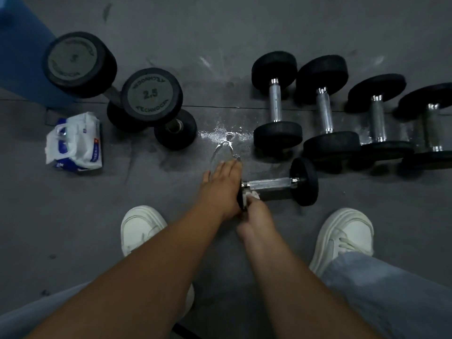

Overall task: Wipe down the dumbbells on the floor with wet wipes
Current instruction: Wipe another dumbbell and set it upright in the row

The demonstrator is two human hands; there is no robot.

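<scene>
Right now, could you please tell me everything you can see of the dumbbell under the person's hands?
The dumbbell is small, with two black round heads that look like rubber and a shiny metal handle. It lies on its side on the grey floor, handle running left to right, just ahead of the white shoes. The left hand rests flat over its left head; the right hand holds a white wipe against that head.
</scene>
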